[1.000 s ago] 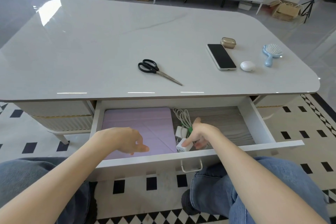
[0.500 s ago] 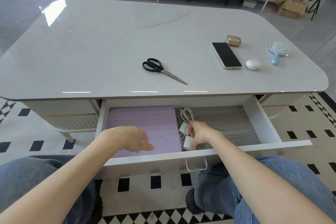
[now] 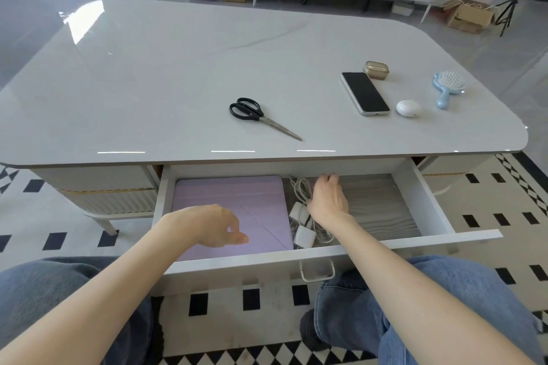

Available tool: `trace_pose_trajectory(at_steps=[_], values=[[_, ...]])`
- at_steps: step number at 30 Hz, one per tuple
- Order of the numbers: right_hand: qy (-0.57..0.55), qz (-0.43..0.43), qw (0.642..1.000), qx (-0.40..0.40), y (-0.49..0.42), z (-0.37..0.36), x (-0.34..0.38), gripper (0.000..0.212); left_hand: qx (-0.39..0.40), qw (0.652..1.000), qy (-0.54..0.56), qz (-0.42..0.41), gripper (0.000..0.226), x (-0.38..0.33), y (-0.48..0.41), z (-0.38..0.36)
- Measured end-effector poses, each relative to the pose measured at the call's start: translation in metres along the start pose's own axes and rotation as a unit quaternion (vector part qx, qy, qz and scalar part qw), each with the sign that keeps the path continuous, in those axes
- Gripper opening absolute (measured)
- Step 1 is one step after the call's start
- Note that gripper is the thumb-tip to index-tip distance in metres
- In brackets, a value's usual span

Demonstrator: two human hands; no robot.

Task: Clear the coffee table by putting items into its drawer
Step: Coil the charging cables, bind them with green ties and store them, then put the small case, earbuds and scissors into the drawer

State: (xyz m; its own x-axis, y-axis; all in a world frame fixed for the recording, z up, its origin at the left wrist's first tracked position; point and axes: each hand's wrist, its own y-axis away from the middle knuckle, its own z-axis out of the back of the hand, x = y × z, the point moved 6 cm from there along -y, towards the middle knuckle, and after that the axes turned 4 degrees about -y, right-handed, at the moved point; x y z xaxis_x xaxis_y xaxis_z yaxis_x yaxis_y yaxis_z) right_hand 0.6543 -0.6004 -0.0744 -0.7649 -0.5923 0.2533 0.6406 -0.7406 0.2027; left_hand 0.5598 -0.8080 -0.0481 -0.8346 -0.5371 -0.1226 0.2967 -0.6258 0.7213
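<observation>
Left hand (image 3: 212,225): held loosely curled over the purple tablet case (image 3: 231,195), nothing grasped.
Right hand (image 3: 327,201): released, raised above the chargers (image 3: 304,235) in the drawer (image 3: 427,201).
Table (image 3: 178,83): scissors (image 3: 252,112) and phone (image 3: 364,93) are laid there.

The right hand (image 3: 327,201) no longer grips the white charger (image 3: 304,237), which now lies free at the front of the drawer (image 3: 385,246), and the hand sits further back with relaxed fingers beside the coiled cable (image 3: 300,187).
</observation>
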Motion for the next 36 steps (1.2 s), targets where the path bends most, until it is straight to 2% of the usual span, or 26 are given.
trace_pose_trajectory(at_steps=[3, 5, 10, 13, 16, 20, 22, 24, 27, 33, 36], values=[[-0.034, 0.002, 0.989, 0.145, 0.004, -0.033, 0.005, 0.059, -0.012, 1.0, 0.002, -0.001, 0.049, 0.002, -0.002, 0.002], [-0.014, 0.026, 0.976, 0.217, 0.008, -0.047, 0.011, 0.066, -0.027, 1.0, 0.002, -0.005, 0.048, 0.001, -0.002, 0.006], [0.054, 0.036, 0.972, 0.225, 0.007, -0.041, 0.017, 0.064, -0.06, 0.998, -0.001, -0.013, 0.043, 0.001, 0.003, 0.013], [0.083, 0.03, 0.969, 0.231, 0.011, -0.021, 0.026, 0.047, -0.1, 0.995, -0.009, -0.001, 0.041, 0.008, 0.008, 0.022], [0.105, 0.078, 0.974, 0.187, 0.014, 0.019, 0.046, 0.029, -0.172, 0.985, 0.007, 0.016, 0.036, 0.018, 0.016, 0.038], [-0.029, 0.122, 0.992, 0.029, 0.009, 0.07, 0.069, 0.025, -0.318, 0.944, 0.075, 0.035, 0.029, 0.033, 0.034, 0.067], [-0.066, 0.136, 0.986, -0.068, 0.004, 0.09, 0.081, 0.021, -0.377, 0.917, 0.122, 0.044, 0.028, 0.042, 0.042, 0.077], [-0.083, 0.152, 0.977, -0.128, -0.006, 0.096, 0.093, 0.02, -0.41, 0.896, 0.16, 0.053, 0.027, 0.051, 0.045, 0.083], [-0.071, 0.154, 0.976, -0.134, -0.03, 0.082, 0.105, 0.028, -0.427, 0.884, 0.177, 0.068, 0.028, 0.06, 0.044, 0.084], [-0.06, 0.078, 0.987, -0.126, -0.062, 0.065, 0.109, 0.03, -0.452, 0.873, 0.169, 0.076, 0.031, 0.067, 0.04, 0.085], [-0.065, 0.067, 0.993, -0.074, -0.067, 0.061, 0.114, 0.036, -0.454, 0.873, 0.164, 0.075, 0.032, 0.067, 0.038, 0.086]])
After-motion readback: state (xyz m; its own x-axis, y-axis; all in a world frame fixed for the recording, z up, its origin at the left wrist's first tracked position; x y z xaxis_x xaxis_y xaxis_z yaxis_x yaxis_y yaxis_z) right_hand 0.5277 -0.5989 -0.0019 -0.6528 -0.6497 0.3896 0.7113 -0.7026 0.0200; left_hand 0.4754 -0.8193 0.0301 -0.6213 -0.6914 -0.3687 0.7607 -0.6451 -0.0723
